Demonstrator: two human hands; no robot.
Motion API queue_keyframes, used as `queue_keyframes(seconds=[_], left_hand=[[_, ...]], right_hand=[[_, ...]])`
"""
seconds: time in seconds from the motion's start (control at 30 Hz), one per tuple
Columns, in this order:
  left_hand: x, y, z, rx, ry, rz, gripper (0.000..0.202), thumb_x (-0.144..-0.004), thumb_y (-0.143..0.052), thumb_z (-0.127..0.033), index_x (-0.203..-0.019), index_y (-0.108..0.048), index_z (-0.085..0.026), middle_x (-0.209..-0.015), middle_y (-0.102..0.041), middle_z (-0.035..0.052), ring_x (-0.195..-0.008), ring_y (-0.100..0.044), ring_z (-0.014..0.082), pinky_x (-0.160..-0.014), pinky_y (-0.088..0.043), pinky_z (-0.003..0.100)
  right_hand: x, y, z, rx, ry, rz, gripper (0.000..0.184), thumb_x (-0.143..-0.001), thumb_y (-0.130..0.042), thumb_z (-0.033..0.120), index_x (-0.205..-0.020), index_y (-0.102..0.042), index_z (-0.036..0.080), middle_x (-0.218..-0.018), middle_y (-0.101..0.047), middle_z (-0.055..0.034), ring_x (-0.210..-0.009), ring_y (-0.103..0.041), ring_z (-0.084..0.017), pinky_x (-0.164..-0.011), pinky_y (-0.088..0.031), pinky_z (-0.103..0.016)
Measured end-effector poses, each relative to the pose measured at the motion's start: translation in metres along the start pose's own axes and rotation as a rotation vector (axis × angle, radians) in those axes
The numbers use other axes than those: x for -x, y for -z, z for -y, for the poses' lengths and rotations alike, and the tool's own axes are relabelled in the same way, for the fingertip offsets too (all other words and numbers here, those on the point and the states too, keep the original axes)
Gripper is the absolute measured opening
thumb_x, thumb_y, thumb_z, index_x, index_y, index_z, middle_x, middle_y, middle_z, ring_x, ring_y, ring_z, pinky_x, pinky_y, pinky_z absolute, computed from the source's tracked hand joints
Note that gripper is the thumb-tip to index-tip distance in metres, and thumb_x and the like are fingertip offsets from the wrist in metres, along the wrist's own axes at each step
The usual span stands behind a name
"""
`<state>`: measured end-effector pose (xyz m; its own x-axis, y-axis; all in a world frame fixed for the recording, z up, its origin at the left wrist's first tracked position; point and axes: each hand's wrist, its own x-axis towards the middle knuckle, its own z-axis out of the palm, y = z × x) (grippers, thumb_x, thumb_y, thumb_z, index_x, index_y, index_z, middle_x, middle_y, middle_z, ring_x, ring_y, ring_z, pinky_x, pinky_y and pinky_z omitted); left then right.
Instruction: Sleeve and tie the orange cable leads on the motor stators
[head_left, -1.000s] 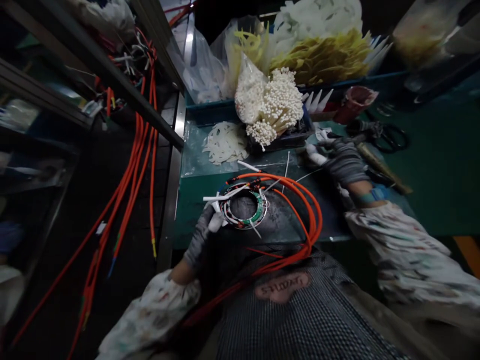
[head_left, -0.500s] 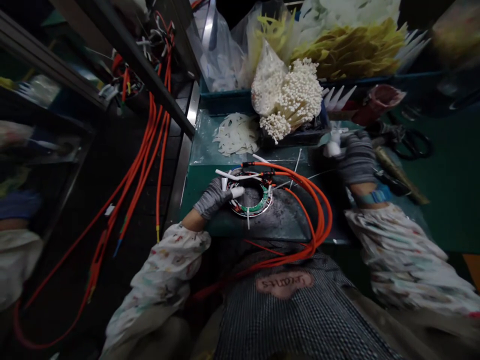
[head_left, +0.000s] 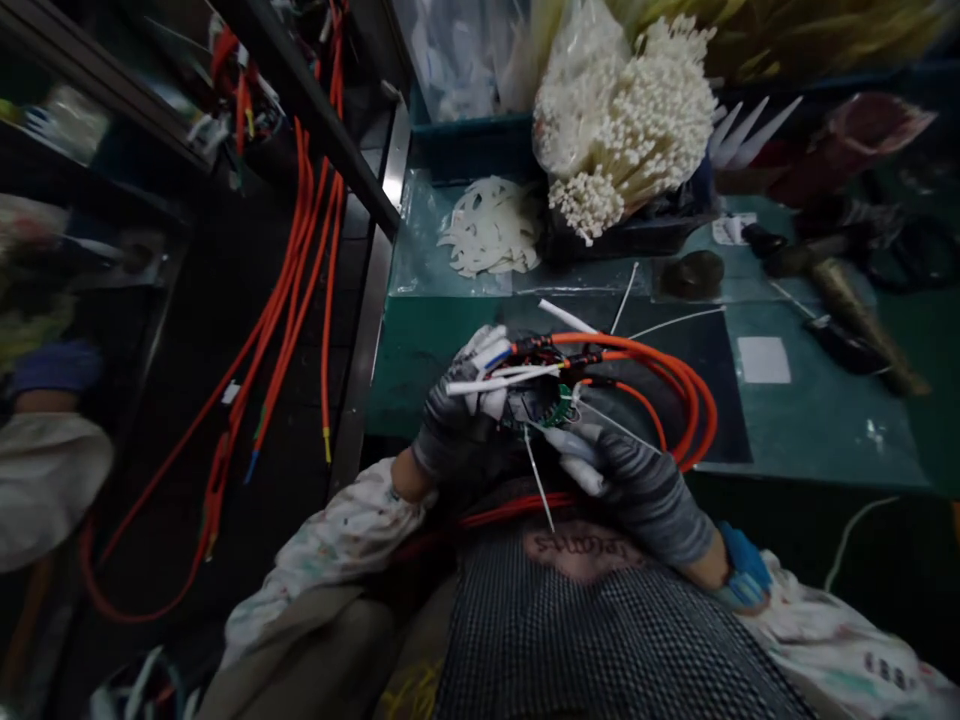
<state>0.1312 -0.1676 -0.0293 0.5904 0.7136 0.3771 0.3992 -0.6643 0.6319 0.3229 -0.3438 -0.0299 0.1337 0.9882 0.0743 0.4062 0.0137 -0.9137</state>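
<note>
My left hand (head_left: 461,405), in a grey glove with white fingertips, grips the near-left side of a ring-shaped motor stator (head_left: 559,408). The ring is tilted, with green and white parts inside its rim. White sleeves (head_left: 499,382) and orange cables (head_left: 682,380) come off its far side. A cable tie (head_left: 541,485) hangs from the near edge. My right hand (head_left: 622,465), gloved alike, is closed around a pale, narrow-tipped tool (head_left: 564,440). Its tip reaches the ring's near right edge; the gloved fingers hide most of it.
Behind the ring lie thin white curved sheets (head_left: 491,228) and a bundle of white-tipped sticks (head_left: 645,110). A hammer-like tool (head_left: 862,310) rests at right. Orange cables (head_left: 292,260) hang at left, where another person's gloved hand (head_left: 56,370) shows.
My right hand has come from the back right of the table to the ring, with the pale tool in it. The ring is now tilted in my left hand. The view has shifted.
</note>
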Motion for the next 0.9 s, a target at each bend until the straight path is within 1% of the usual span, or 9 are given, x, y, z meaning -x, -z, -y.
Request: queue_keyframes(seconds=[0.07,0.13,0.2,0.27,0.4,0.53,0.63,0.77,0.9], left_hand=[[0.019,-0.001,-0.014,0.024,-0.083,-0.045,0.040,-0.108,-0.051,-0.031,-0.146,-0.060,-0.023,-0.154,-0.066,0.0112,-0.154,-0.054,0.0283,-0.125,-0.052,0.047],[0.031,-0.002,-0.022,0.040,-0.123,-0.071,0.040,-0.110,-0.050,-0.031,-0.150,-0.055,-0.027,-0.157,-0.064,0.0107,-0.159,-0.047,0.0285,-0.128,-0.049,0.053],[0.037,-0.003,-0.025,0.051,-0.155,-0.088,0.045,-0.112,-0.050,-0.033,-0.156,-0.049,-0.031,-0.158,-0.063,0.0100,-0.161,-0.044,0.0288,-0.130,-0.046,0.057],[0.041,-0.004,-0.022,0.069,-0.211,-0.099,0.050,-0.112,-0.050,-0.033,-0.162,-0.043,-0.034,-0.160,-0.061,0.0089,-0.162,-0.042,0.0281,-0.131,-0.044,0.058],[0.047,-0.007,-0.018,0.057,-0.267,-0.124,0.055,-0.113,-0.049,-0.034,-0.167,-0.037,-0.036,-0.165,-0.055,0.0071,-0.165,-0.037,0.0277,-0.131,-0.043,0.059],[0.053,-0.008,-0.018,0.042,-0.242,-0.135,0.054,-0.113,-0.050,-0.034,-0.165,-0.038,-0.038,-0.164,-0.057,0.0063,-0.165,-0.036,0.0268,-0.132,-0.042,0.060],[0.051,-0.006,-0.018,0.019,-0.276,-0.115,0.050,-0.112,-0.050,-0.036,-0.162,-0.040,-0.035,-0.160,-0.060,0.0084,-0.165,-0.037,0.0267,-0.130,-0.045,0.059],[0.045,-0.003,-0.017,-0.049,-0.331,-0.105,0.044,-0.113,-0.047,-0.039,-0.156,-0.044,-0.030,-0.154,-0.064,0.0092,-0.162,-0.042,0.0292,-0.129,-0.047,0.056],[0.036,0.001,-0.023,-0.062,-0.350,-0.060,0.045,-0.112,-0.052,-0.033,-0.156,-0.046,-0.023,-0.152,-0.066,0.0144,-0.163,-0.040,0.0294,-0.129,-0.046,0.054]], right_hand=[[0.006,0.007,0.001,0.095,0.080,-0.016,0.054,-0.100,-0.074,0.027,-0.148,-0.066,0.049,-0.144,-0.073,0.0011,-0.131,-0.071,-0.035,-0.119,-0.057,-0.064],[0.010,0.014,0.005,0.116,0.096,-0.016,0.058,-0.099,-0.075,0.026,-0.150,-0.063,0.051,-0.138,-0.076,0.0018,-0.124,-0.075,-0.034,-0.110,-0.064,-0.061],[0.011,0.017,0.011,0.119,0.076,-0.002,0.059,-0.098,-0.077,0.026,-0.150,-0.064,0.052,-0.133,-0.078,0.0022,-0.117,-0.078,-0.033,-0.106,-0.067,-0.059],[0.009,0.017,0.015,0.113,0.070,0.008,0.058,-0.095,-0.082,0.027,-0.146,-0.068,0.051,-0.129,-0.080,0.0012,-0.115,-0.078,-0.034,-0.106,-0.067,-0.059],[-0.002,0.014,0.024,0.163,0.106,-0.006,0.041,-0.095,-0.082,0.031,-0.134,-0.078,0.044,-0.121,-0.082,-0.0019,-0.106,-0.080,-0.035,-0.096,-0.068,-0.058],[-0.011,0.016,0.034,0.218,0.160,-0.019,0.022,-0.100,-0.073,0.030,-0.119,-0.084,0.034,-0.106,-0.085,-0.0024,-0.092,-0.082,-0.031,-0.079,-0.070,-0.048],[-0.013,0.016,0.036,0.262,0.172,-0.023,0.017,-0.100,-0.072,0.031,-0.111,-0.085,0.031,-0.098,-0.085,-0.0030,-0.084,-0.081,-0.029,-0.072,-0.068,-0.044],[-0.010,0.017,0.032,0.242,0.155,-0.005,0.020,-0.099,-0.073,0.029,-0.116,-0.084,0.031,-0.101,-0.085,-0.0029,-0.087,-0.081,-0.027,-0.077,-0.068,-0.040],[-0.006,0.025,0.030,0.358,0.178,-0.044,0.018,-0.101,-0.071,0.031,-0.110,-0.085,0.026,-0.100,-0.085,-0.0058,-0.086,-0.082,-0.028,-0.077,-0.069,-0.041]])
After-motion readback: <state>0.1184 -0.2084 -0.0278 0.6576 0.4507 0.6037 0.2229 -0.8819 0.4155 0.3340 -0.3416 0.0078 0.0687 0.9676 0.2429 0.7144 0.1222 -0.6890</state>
